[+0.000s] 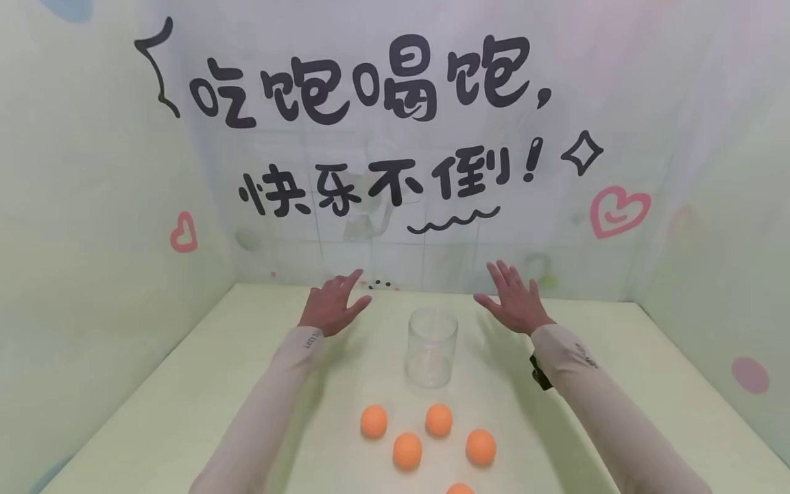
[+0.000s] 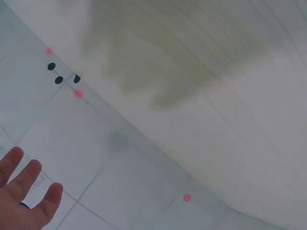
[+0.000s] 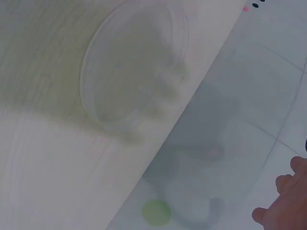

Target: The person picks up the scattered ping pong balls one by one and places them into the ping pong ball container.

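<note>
A clear glass jar [image 1: 431,353] stands upright on the pale table, and the right wrist view shows its round rim [image 3: 86,72] from above. To its left my left hand [image 1: 331,305] hovers over the table with fingers spread, holding nothing. My right hand [image 1: 513,300] is raised on the jar's other side, fingers extended and nothing in them. Nearer to me lie several orange balls, among them one on the left [image 1: 374,421], one behind [image 1: 439,420], one in front [image 1: 407,451] and one on the right [image 1: 481,447]. Another ball [image 1: 460,488] is cut off by the bottom edge.
Printed sheets hang as walls around the table [image 1: 185,384]; the back sheet [image 1: 395,261] carries large black lettering and rises right behind my hands. Side sheets stand at the left [image 1: 111,261] and right [image 1: 716,274]. A small black device [image 1: 540,372] sits under my right wrist.
</note>
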A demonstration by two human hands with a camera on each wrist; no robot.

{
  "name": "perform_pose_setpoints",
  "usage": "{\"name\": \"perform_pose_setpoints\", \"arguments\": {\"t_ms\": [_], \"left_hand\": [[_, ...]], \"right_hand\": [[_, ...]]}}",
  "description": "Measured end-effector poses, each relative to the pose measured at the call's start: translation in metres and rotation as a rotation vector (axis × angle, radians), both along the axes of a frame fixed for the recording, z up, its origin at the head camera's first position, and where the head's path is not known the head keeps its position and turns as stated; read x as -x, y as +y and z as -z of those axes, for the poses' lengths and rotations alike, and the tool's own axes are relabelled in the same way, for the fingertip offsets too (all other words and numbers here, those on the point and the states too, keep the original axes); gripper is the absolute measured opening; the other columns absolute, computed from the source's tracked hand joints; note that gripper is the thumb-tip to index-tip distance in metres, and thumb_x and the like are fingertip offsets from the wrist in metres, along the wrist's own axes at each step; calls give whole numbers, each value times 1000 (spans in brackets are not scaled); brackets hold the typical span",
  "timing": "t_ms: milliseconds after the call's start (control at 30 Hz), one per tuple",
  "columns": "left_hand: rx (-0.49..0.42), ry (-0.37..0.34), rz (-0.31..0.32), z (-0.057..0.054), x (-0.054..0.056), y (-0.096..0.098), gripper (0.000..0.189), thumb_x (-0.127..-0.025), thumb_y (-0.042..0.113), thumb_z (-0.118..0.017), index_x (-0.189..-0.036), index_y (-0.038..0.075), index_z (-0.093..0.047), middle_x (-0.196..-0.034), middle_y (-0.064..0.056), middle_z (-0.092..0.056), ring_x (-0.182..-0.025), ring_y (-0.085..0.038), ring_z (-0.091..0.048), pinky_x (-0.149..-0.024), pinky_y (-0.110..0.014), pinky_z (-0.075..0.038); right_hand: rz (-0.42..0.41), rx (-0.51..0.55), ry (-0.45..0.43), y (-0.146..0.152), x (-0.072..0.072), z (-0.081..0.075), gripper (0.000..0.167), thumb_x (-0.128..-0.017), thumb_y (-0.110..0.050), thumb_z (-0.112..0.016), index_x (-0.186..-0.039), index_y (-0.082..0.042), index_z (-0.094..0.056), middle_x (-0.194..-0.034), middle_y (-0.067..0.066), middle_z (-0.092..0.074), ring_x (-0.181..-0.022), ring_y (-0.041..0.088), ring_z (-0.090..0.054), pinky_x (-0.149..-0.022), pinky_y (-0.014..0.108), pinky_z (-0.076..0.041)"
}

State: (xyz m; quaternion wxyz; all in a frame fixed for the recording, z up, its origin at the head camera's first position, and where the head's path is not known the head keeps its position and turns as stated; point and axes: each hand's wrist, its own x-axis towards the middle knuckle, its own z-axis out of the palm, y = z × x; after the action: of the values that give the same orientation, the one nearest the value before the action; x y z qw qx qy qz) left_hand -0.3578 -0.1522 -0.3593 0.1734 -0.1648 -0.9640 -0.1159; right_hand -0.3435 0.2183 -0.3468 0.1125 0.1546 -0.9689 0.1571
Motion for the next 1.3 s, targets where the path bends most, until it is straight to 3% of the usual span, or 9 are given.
{"name": "perform_pose_setpoints", "arguments": {"t_ms": [167,433,633,800,1067,1300], "left_hand": [[-77,-80,118,-11,-10,13,62,-96,50,-43,-148,17,-34,-138,-16,-51,-124,-37,-50,-96,-59,-41],[-239,-326,342,-9,-23,28,60,-97,47,-46,-149,21,-31,-145,-10,-46,-133,-31,-43,-106,-54,-34],[-254,-376,437,-11,-31,48,70,-93,53,-51,-151,23,-26,-145,-11,-45,-132,-28,-44,-106,-52,-36],[-244,-394,455,-16,-38,64,76,-89,53,-57,-152,24,-24,-145,-9,-44,-133,-29,-42,-108,-52,-33],[-206,-440,410,-20,-42,77,82,-87,53,-60,-153,24,-20,-147,-9,-42,-136,-27,-39,-111,-52,-30],[-298,-503,438,-19,-40,82,88,-83,49,-66,-152,19,-21,-149,-8,-39,-137,-25,-38,-111,-49,-31]], "right_hand": [[-41,23,10,0,-12,0,73,-98,-47,-43,-152,-6,-15,-157,20,-14,-144,43,-11,-108,70,-4],[-145,10,17,-16,-47,11,72,-96,-44,-49,-150,-6,-22,-156,19,-22,-142,41,-21,-108,69,-11],[-202,29,-9,-24,-70,23,72,-95,-44,-52,-150,-7,-24,-155,17,-25,-142,40,-24,-109,67,-15],[-241,45,-43,-27,-89,27,72,-94,-45,-53,-149,-6,-27,-153,17,-29,-140,37,-30,-107,65,-21],[-350,53,-38,-29,-118,36,69,-94,-46,-52,-147,-6,-32,-148,18,-38,-132,37,-42,-103,59,-33],[-379,49,-137,-32,-139,46,72,-90,-53,-56,-145,-12,-35,-146,7,-42,-125,27,-52,-98,48,-44]]}}
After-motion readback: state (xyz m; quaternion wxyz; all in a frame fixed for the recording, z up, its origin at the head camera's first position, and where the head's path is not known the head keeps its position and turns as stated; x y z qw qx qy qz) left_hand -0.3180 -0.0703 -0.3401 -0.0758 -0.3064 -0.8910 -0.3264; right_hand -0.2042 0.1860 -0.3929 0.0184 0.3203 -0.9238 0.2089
